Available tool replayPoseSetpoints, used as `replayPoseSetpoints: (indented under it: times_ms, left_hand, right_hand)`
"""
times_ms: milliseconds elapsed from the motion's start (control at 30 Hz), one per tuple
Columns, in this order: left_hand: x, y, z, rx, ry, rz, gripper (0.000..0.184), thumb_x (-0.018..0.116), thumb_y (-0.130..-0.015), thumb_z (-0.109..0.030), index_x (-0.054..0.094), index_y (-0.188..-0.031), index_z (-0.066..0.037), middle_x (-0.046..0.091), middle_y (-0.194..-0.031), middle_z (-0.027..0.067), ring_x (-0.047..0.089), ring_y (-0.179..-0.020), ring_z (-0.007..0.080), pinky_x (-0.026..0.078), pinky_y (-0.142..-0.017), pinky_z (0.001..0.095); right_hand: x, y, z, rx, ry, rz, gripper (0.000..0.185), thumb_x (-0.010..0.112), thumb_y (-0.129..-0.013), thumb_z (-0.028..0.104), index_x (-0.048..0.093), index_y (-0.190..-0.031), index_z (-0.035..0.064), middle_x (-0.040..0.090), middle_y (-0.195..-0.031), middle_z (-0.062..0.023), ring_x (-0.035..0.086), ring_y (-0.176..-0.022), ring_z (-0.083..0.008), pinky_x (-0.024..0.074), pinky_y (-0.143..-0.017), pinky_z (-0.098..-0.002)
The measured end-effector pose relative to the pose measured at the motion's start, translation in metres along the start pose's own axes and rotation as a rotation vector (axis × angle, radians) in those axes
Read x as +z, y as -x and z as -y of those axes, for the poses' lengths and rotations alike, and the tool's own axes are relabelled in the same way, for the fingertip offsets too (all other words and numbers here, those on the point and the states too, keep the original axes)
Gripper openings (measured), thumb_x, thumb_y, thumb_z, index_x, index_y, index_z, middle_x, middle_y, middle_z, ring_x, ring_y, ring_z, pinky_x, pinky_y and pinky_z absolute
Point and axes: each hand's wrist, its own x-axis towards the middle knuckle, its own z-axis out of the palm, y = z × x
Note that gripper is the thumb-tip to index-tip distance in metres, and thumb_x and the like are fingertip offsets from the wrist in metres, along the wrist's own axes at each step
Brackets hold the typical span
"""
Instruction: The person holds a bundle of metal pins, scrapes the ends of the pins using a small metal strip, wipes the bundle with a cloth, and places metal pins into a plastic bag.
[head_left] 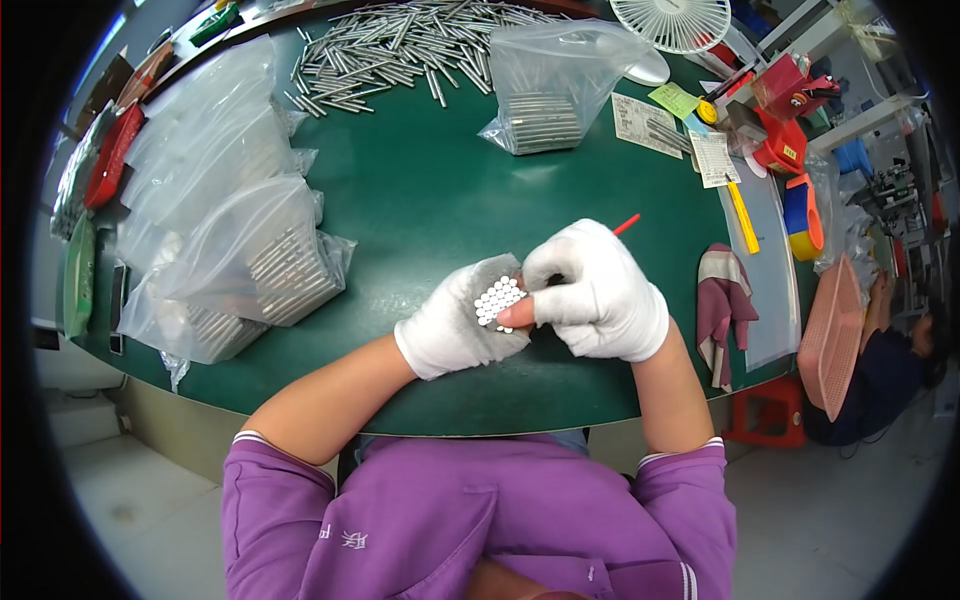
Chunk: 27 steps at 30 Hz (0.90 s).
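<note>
- We are judging the bagged part as done: clear plastic bags (220, 200) are lying overlapped on the left of the green tabletop (420, 190), the nearer ones showing neatly lined-up silver metal rods (290, 265)
- Another clear, rod-filled plastic bag (560, 65) is resting toward the back
- A jumbled pile of loose silver metal rods (400, 50) is lying along the far edge, so we are judging many as left unbagged
- Our white-gloved left hand (455, 320) is gripping a tight bundle of white-ended rods (498, 298)
- Our white-gloved right hand (600, 295) is meeting it, bare thumb pressing near the ends; we are not managing to tell whether its fingers are holding the thin red stick (627, 225)
- The bundle is sitting between both hands, well apart from the pile
</note>
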Motion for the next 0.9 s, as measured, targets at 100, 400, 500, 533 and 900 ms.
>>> replayPoseSetpoints:
  times_ms: [100,400,500,533,900]
  left_hand:
    - [0.000,-0.003,0.001,-0.057,0.120,0.072,0.037,0.072,-0.073,0.000,0.053,-0.104,-0.007,0.059,-0.095,0.0006,0.057,-0.085,0.0091,0.051,-0.076,0.0236]
    - [-0.002,-0.003,-0.008,-0.116,0.078,0.079,0.035,0.072,-0.073,0.000,0.054,-0.102,-0.007,0.059,-0.095,-0.0001,0.058,-0.087,0.0087,0.050,-0.077,0.0236]
    - [0.001,0.000,0.001,-0.097,0.058,0.028,0.035,0.072,-0.073,0.000,0.054,-0.103,-0.006,0.059,-0.095,-0.0004,0.058,-0.087,0.0085,0.050,-0.077,0.0237]
    - [0.001,0.001,0.004,-0.052,-0.007,-0.030,0.035,0.072,-0.073,0.000,0.054,-0.102,-0.006,0.059,-0.095,-0.0006,0.058,-0.087,0.0082,0.050,-0.077,0.0238]
    - [0.001,-0.002,-0.001,-0.040,0.007,-0.016,0.033,0.072,-0.072,0.000,0.054,-0.100,-0.006,0.059,-0.088,-0.0002,0.057,-0.080,0.0077,0.050,-0.071,0.0228]
  right_hand:
    - [-0.019,0.007,-0.007,0.002,0.090,-0.063,0.036,0.060,-0.055,0.007,0.073,-0.088,0.0150,0.052,-0.066,-0.0041,0.049,-0.048,-0.0234,0.0366,-0.047,-0.0316]
    - [-0.020,0.005,-0.001,0.087,0.088,-0.036,0.028,0.063,-0.054,0.007,0.071,-0.080,0.0151,0.056,-0.067,-0.0054,0.055,-0.056,-0.0257,0.0418,-0.050,-0.0355]
    - [0.001,0.001,0.001,0.045,0.030,-0.018,0.030,0.063,-0.053,0.010,0.071,-0.081,0.0150,0.056,-0.069,-0.0056,0.055,-0.057,-0.0259,0.0415,-0.050,-0.0356]
    - [0.008,-0.001,0.005,0.010,0.027,-0.055,0.034,0.061,-0.057,0.011,0.074,-0.088,0.0184,0.054,-0.071,-0.0033,0.053,-0.059,-0.0232,0.0400,-0.056,-0.0328]
    - [-0.002,0.001,-0.003,0.070,-0.005,0.009,0.030,0.060,-0.060,0.015,0.073,-0.088,0.0175,0.054,-0.074,-0.0032,0.054,-0.063,-0.0234,0.0399,-0.055,-0.0337]
